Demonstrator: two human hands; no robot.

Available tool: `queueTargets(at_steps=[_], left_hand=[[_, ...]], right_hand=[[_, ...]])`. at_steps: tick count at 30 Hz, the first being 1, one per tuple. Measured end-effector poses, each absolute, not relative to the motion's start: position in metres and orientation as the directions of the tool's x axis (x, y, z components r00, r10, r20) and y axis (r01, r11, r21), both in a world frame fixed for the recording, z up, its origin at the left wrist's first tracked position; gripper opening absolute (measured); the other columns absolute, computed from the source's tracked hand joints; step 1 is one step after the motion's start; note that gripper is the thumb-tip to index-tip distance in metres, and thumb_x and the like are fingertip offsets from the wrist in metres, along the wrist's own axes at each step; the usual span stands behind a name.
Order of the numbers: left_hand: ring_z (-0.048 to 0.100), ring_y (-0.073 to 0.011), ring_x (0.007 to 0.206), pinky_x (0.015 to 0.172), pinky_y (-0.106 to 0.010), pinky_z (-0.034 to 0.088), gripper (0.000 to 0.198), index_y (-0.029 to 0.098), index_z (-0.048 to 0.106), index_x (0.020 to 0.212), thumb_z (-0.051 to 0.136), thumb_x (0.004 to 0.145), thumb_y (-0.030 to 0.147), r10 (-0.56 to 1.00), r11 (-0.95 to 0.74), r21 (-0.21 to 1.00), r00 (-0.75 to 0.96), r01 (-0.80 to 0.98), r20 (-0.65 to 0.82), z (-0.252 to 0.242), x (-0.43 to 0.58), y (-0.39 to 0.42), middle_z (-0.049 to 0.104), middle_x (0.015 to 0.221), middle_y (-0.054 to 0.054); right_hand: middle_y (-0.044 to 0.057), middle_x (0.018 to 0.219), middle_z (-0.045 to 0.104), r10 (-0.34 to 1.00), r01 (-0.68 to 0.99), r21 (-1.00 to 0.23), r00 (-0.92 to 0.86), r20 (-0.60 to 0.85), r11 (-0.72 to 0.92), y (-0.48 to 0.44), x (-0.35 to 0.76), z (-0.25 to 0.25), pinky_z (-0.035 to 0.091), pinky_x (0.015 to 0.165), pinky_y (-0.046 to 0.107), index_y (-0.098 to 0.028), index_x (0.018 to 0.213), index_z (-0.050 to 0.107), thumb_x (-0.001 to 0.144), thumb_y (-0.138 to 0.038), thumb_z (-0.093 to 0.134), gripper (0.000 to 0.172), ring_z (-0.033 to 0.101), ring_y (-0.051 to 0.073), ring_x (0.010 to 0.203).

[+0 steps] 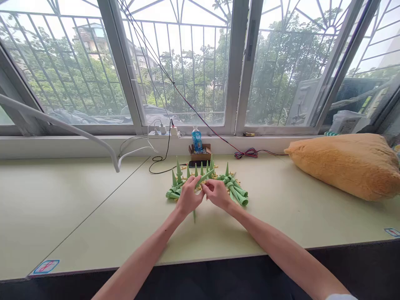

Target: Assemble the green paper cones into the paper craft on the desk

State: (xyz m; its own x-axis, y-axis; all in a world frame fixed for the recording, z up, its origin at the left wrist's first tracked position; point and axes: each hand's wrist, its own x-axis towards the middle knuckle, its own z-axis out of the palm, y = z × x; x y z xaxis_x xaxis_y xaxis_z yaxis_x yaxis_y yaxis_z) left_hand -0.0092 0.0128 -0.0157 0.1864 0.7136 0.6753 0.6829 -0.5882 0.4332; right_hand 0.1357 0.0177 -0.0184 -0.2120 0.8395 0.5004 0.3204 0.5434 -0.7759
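My left hand (189, 194) is closed around a slim green paper cone (206, 176), whose tip points up and to the right. My right hand (218, 193) pinches with thumb and forefinger close beside it; what lies between those fingers is too small to make out. Behind both hands several green cones (188, 171) stand upright among short yellow sticks. More rolled green paper cones (241, 195) lie in a bunch to the right, and a smaller bunch (173, 193) lies left of my left hand. Below my left hand a thin green tip (194, 216) points down towards me.
A dark phone (198, 163) lies behind the cones, before a small cardboard box (200, 153) with a blue-labelled bottle (197, 139). A coiled cable (246, 153) and a power strip (163, 132) are by the window. An orange plush cushion (343, 166) lies right; a white bent arm (90, 135) reaches in from the left.
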Motion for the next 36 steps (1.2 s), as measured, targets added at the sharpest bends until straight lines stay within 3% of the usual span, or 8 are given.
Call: queueTargets(at_steps=[11, 36], left_hand=[[0.058, -0.0149, 0.072, 0.062, -0.027, 0.048, 0.034, 0.018, 0.057, 0.115, 0.058, 0.081, 0.023, 0.697, -0.597, 0.416, 0.187, 0.687, 0.692, -0.0141, -0.0086, 0.0116, 0.059, 0.091, -0.004], [0.055, -0.0134, 0.069, 0.06, -0.026, 0.047, 0.027, 0.019, 0.058, 0.11, 0.055, 0.084, 0.026, 0.717, -0.591, 0.45, 0.181, 0.67, 0.673, -0.0137, -0.0081, 0.0102, 0.058, 0.091, -0.004]], right_hand=[[-0.001, 0.051, 0.057, 0.878, 0.098, -0.89, -0.242, 0.412, 0.445, 0.0225, 0.1341, -0.0231, 0.037, 0.036, 0.02, -0.018, 0.063, 0.05, 0.09, -0.045, 0.048, 0.038, 0.056, 0.012, 0.041], [-0.002, 0.05, 0.055, 0.892, 0.024, -0.919, -0.255, 0.374, 0.393, 0.0244, 0.1319, -0.0254, 0.038, 0.034, 0.019, -0.018, 0.063, 0.049, 0.088, -0.047, 0.051, 0.038, 0.056, 0.012, 0.041]])
